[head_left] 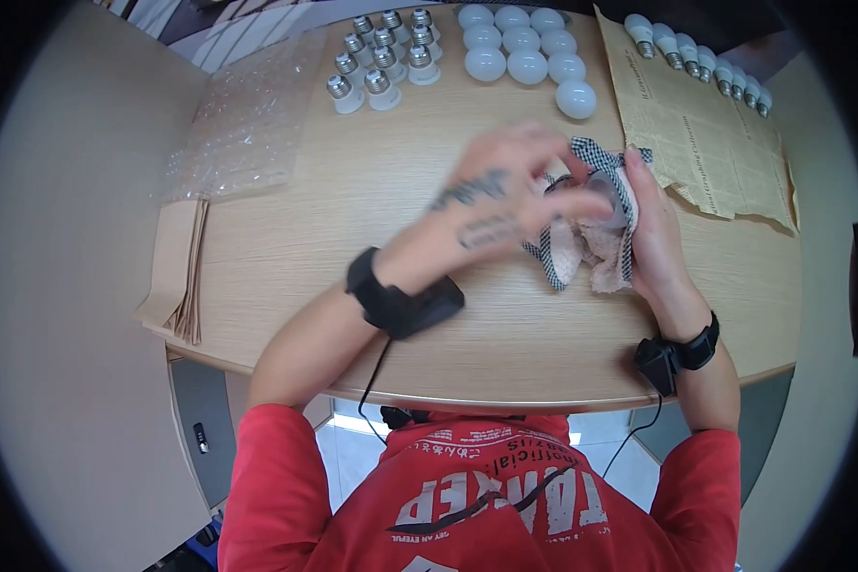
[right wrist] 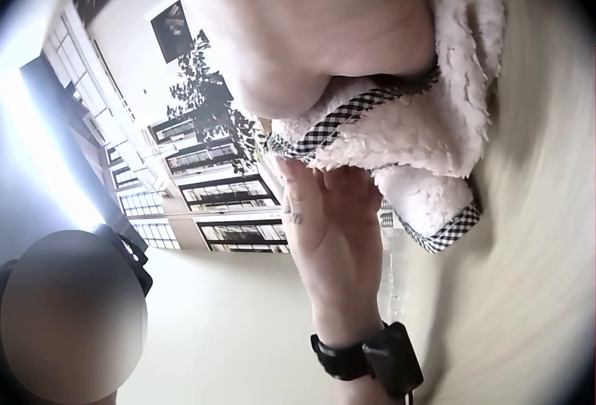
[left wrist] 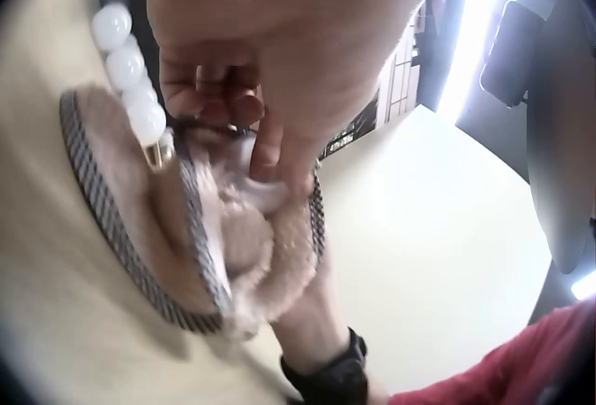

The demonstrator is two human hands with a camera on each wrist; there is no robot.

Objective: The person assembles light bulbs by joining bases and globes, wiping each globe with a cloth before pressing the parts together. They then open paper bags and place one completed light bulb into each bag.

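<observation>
My right hand (head_left: 656,229) grips a fluffy pinkish cloth (head_left: 564,253) with a black-and-white checked border, folded up above the table. In the cloth's fold sits a pale, glossy, translucent bulb cover (head_left: 612,198), partly hidden by the cloth and fingers. Blurred in the head view, my left hand (head_left: 496,186) reaches in from the left, its thumb and fingers pinching at the bulb cover. The left wrist view shows curled left fingers and the thumb right at the glossy bulb cover (left wrist: 244,161). From the right wrist view, the cloth (right wrist: 410,135) hangs below the right palm.
Screw-cap bulb bases (head_left: 382,91) stand in rows at the back left, beside several white round bulb covers (head_left: 527,67). Assembled bulbs (head_left: 686,50) line brown printed paper (head_left: 701,143) at the right. Clear plastic wrap (head_left: 243,124) and folded brown paper (head_left: 176,272) lie left.
</observation>
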